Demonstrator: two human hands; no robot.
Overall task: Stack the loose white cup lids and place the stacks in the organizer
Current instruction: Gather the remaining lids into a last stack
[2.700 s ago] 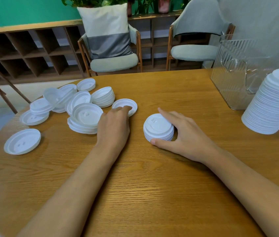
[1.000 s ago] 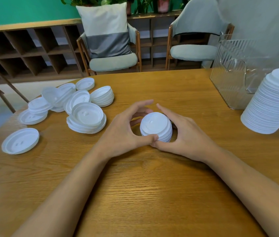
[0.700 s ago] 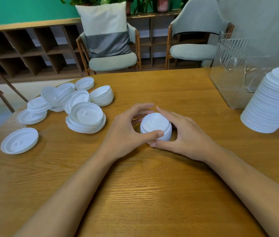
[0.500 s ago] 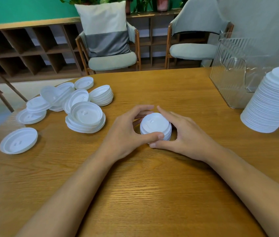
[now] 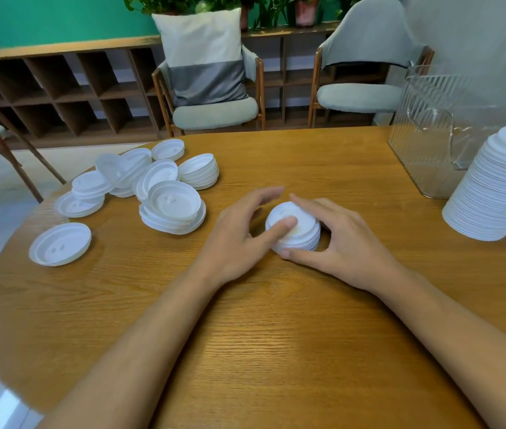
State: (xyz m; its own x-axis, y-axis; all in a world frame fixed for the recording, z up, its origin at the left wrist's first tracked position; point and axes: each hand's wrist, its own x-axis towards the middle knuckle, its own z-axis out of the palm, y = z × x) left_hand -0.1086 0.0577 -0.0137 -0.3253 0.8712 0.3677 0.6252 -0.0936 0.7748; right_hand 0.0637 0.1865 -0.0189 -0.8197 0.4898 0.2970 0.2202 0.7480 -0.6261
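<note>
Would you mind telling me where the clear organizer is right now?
In the head view, the organizer stands at the far right of the table, just behind the tall lid stack.

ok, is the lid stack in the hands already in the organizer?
No, the lid stack sits on the table between the left hand and right hand, apart from the clear organizer at far right.

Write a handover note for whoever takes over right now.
Left grip cups the short stack of white plastic cup lids, thumb on top.
Right grip holds the same stack from the other side.
Loose white plastic lids lie scattered left on the wooden table; tall white lid stack and clear ribbed plastic organizer at right.
Done: two stacks built, both outside the organizer.
Left: stack loose lids, load organizer.
</note>
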